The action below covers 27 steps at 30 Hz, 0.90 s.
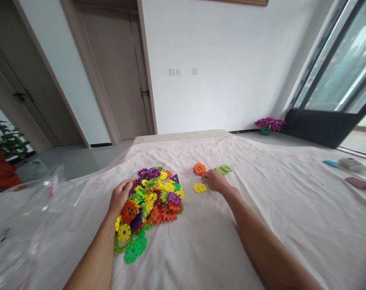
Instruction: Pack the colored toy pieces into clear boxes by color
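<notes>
Interlocking plastic pieces in purple, yellow, orange and green form a heap (152,197) left of the middle of the table. My left hand (121,196) rests against the heap's left side, fingers loosely stretched and no piece gripped. To the right, my right hand (217,181) is low over the cloth with its fingers curled down. A bit of a green disc (211,188) shows under these fingers, mostly hidden. Around that hand lie an orange toothed disc (199,168), a yellow disc (200,188) and light-green square pieces (224,169).
A pale cloth with pink flowers (183,249) covers the table, with wrinkles. Clear plastic bags (46,193) lie at the left. At the right edge are a blue item (331,164), a whitish packet (352,164) and a pink piece (360,183).
</notes>
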### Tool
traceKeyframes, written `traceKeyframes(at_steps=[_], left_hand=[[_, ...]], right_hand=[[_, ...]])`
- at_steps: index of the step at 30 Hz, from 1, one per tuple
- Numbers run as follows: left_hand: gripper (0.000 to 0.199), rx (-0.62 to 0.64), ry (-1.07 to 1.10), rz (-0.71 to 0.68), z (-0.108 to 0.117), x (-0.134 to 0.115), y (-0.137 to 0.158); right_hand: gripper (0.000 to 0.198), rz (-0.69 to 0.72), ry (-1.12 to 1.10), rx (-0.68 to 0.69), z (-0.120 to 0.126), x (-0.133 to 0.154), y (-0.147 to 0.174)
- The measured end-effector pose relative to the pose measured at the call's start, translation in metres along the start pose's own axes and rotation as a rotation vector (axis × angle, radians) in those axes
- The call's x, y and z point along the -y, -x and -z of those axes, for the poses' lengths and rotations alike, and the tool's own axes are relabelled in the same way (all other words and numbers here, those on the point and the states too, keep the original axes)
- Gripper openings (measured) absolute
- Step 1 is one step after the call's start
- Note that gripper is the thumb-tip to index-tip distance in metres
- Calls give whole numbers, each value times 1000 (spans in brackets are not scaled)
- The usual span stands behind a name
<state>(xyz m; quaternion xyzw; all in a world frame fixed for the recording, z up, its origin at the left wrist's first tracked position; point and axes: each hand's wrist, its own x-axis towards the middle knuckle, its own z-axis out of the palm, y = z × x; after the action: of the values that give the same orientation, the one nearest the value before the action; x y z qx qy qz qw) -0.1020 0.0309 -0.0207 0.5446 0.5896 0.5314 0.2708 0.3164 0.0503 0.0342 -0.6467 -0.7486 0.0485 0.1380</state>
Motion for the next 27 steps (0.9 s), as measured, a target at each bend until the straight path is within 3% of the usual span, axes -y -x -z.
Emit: traceKeyframes(at_steps=[8,11,13,16,20,24,27], left_hand=[[41,-4,-15,-9,0,-4,2],[42,-6,-14,-16,-1,-3,3],[41,-25,-7,-24,-1,-2,3],[40,-74,11,-32,-1,-2,5],[37,-146,51,-18,3,-6,11],[39,-143,133,-16,6,-13,18],[41,-152,150,-11,7,-13,21]], right_hand=[[29,44,98,0,-15,0,0],[26,-13,121,-65,-15,10,1],[28,25,47,-137,-14,25,4],[32,320,-179,-196,-13,61,18],[70,770,-258,-114,-15,123,57],[67,1066,-157,-27,-22,172,95],[60,1158,-109,-29,-33,192,102]])
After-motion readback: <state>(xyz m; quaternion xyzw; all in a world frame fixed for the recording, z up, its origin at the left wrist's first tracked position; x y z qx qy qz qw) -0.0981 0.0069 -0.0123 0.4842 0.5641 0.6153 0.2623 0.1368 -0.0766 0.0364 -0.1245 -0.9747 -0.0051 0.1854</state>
